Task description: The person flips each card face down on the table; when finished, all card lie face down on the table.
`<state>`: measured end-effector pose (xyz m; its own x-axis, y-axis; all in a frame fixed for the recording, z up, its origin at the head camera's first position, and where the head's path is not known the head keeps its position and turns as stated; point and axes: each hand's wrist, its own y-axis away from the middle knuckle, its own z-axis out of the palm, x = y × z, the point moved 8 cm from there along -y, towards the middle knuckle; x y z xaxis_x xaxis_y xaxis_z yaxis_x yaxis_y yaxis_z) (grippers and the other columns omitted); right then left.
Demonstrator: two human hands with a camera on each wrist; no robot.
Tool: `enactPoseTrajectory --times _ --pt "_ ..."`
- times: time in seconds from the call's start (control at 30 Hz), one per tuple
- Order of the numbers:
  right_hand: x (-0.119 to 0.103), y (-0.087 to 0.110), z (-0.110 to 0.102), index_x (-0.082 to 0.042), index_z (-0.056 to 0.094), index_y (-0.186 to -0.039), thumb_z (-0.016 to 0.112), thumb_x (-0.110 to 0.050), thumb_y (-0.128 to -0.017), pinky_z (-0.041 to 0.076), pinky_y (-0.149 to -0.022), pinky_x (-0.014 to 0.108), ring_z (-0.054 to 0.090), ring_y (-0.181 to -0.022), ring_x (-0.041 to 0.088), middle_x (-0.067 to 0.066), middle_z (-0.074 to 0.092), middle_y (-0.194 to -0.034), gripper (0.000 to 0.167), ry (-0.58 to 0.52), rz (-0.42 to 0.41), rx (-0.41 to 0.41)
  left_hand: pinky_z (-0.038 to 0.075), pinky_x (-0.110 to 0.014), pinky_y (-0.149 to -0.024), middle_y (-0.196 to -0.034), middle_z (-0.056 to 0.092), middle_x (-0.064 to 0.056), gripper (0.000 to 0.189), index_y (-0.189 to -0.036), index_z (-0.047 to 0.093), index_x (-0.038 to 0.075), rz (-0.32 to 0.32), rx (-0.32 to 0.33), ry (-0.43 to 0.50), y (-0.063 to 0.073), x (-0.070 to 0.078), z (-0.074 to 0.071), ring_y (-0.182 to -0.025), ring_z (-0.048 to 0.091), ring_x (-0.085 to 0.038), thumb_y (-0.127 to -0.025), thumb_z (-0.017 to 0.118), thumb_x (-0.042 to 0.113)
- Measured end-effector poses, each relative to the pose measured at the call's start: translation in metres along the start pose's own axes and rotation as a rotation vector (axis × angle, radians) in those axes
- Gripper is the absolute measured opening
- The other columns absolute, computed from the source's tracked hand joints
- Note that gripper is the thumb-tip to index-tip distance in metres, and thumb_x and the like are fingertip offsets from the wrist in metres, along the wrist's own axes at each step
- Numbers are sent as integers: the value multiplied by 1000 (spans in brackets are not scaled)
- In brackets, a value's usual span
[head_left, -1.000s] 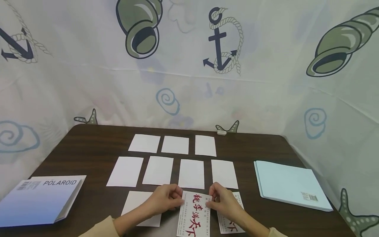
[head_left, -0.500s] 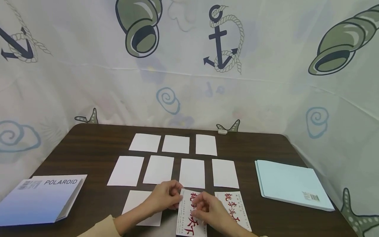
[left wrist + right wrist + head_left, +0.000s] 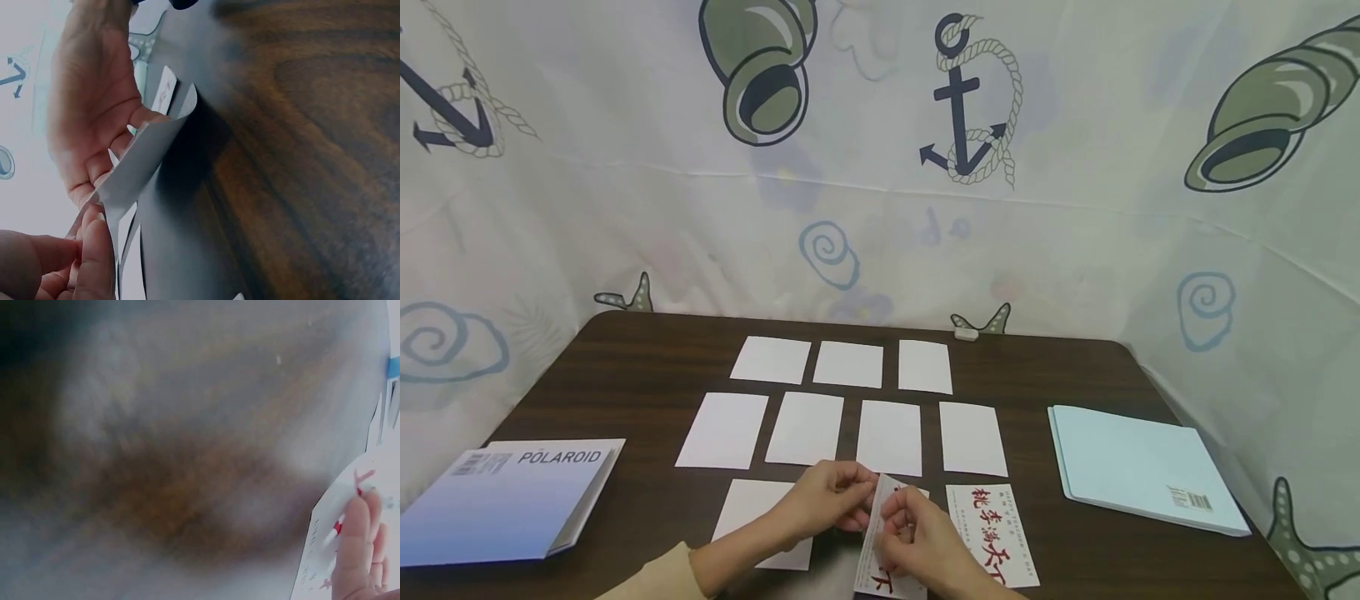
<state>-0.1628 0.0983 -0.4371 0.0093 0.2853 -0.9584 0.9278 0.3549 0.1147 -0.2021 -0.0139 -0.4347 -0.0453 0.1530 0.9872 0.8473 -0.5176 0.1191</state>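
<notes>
A white card with red Chinese characters (image 3: 871,550) is tilted up near the table's front edge. My left hand (image 3: 831,498) pinches its upper left edge between thumb and fingers. Across the printed face lies my right hand (image 3: 922,533), its fingers loosely bent and covering most of the characters. From the left wrist view, the card's plain back (image 3: 140,159) curves at one end, with the right hand (image 3: 94,119) touching its far side. A second card with the same red characters (image 3: 992,533) lies flat to the right.
Several blank white cards (image 3: 889,437) lie in rows across the dark wooden table (image 3: 1037,367). A blue-violet POLAROID album (image 3: 505,500) lies at left, a pale blue album (image 3: 1142,467) at right. A patterned curtain (image 3: 880,192) hangs behind.
My right hand has let go of the card's right edge and moved left across its face. The card has turned more edge-on, while my left hand still pinches it.
</notes>
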Motion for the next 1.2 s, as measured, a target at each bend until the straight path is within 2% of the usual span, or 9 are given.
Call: enactPoseTrajectory --times 0.13,0.47,0.63,0.83,0.93,1.0,1.07,1.2 --pt "1 1 2 0 47 -98 71 -14 -81 51 -48 22 58 -52 8 0 55 -74 33 -62 26 -7 56 -27 -59 -80 67 -7 21 -105 61 -8 -2 -3 10 1 0 3 -64 64 -9 -90 60 6" --pt "-5 3 2 2 44 -95 68 -7 -80 50 -48 19 56 -51 4 0 53 -72 30 -52 -26 -9 56 -27 -60 -83 69 -8 22 -104 62 -7 -7 -6 26 3 6 8 -66 67 -12 -87 63 7" --pt "-11 5 -3 2 46 -97 62 -1 -77 50 -48 18 54 -54 2 0 53 -75 25 -15 -32 15 57 -29 -64 -85 68 -8 24 -106 61 -8 -11 -20 42 2 5 9 -71 68 -15 -87 64 7" --pt "-17 8 -14 8 42 -109 57 1 -84 56 -58 28 59 -66 6 3 56 -81 30 -187 -3 67 57 -36 -71 -102 67 -13 40 -119 56 -7 -83 -38 43 4 -13 8 -88 67 -20 -89 64 18" --pt "-14 12 -24 10 41 -113 56 2 -86 57 -62 34 61 -72 10 5 57 -85 32 -253 5 117 57 -37 -71 -107 66 -15 50 -124 53 -7 -111 -9 33 6 -21 4 -91 66 -22 -87 67 24" --pt "-9 14 -31 10 42 -114 56 2 -85 57 -62 35 62 -72 12 5 58 -84 33 -244 16 152 57 -36 -69 -101 66 -14 51 -121 54 -8 -95 35 -1 8 -22 -2 -87 66 -20 -85 70 23" --pt "-3 14 -35 11 43 -113 58 1 -85 57 -61 35 63 -71 13 5 57 -82 33 -231 35 175 57 -32 -64 -92 66 -9 48 -116 57 -8 -49 88 -77 9 -18 -8 -80 65 -16 -81 74 20" --pt "10 13 -40 11 46 -109 62 1 -83 56 -54 33 61 -61 13 3 56 -74 33 -154 79 194 52 -21 -52 -74 63 1 38 -103 60 -5 61 175 -318 12 -8 -18 -61 60 -7 -76 77 16"
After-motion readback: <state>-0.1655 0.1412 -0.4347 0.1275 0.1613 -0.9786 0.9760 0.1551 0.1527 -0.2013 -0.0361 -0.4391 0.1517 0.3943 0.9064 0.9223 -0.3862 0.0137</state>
